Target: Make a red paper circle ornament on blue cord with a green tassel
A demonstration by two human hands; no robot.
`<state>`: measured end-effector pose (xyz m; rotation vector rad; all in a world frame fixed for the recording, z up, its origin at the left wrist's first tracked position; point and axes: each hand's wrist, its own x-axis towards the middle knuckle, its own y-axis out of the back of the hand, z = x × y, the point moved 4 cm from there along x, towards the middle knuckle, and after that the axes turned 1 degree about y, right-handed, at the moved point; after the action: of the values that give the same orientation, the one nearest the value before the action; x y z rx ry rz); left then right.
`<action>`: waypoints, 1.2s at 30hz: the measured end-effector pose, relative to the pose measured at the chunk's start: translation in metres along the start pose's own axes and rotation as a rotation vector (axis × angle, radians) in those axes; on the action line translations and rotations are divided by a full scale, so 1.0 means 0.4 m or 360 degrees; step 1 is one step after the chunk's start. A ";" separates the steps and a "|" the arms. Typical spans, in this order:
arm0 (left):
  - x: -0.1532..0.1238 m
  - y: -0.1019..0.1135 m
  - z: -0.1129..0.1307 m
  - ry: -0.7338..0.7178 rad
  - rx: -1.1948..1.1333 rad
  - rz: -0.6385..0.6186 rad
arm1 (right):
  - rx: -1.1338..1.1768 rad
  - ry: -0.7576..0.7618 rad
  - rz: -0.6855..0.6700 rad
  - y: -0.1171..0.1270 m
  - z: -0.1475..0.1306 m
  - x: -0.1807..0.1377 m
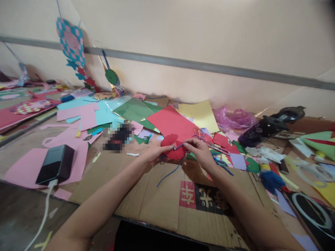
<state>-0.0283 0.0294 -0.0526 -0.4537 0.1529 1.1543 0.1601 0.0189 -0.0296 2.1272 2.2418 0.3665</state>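
Observation:
My left hand point(158, 150) is closed on a red paper cutout point(172, 141), its thumb pressed on the front near the middle. My right hand point(196, 149) pinches a blue string point(180, 145) at the cutout's right side. A loose end of that string hangs below the cutout over the cardboard point(154, 205). Just behind the cutout lies a larger red paper sheet point(171, 120). Scissors point(218, 148) rest among paper scraps to the right of my right hand.
A black power bank point(55, 164) with a white cable stands at the left. Green paper point(136, 111) and yellow paper point(200, 113) lie behind. To the right are a dark bottle point(258, 130), blue yarn point(272, 180) and tape rolls point(311, 176). Paper ornaments point(70, 42) hang along the wall.

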 end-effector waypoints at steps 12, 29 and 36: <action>-0.029 -0.034 0.025 0.0013 0.0007 -0.0054 | -0.0390 0.0294 0.0067 0.024 -0.062 -0.005; -0.033 -0.059 0.003 0.0015 0.0069 -0.0136 | -0.0262 0.0321 0.0142 -0.005 -0.071 -0.031; -0.045 -0.071 -0.005 0.0035 -0.0064 -0.0128 | -0.0299 0.0379 0.0158 -0.004 -0.071 -0.031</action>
<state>-0.0096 0.0040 -0.0405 -0.5043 0.1296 1.0754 0.1541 0.0023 -0.0042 2.2010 2.1161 0.8403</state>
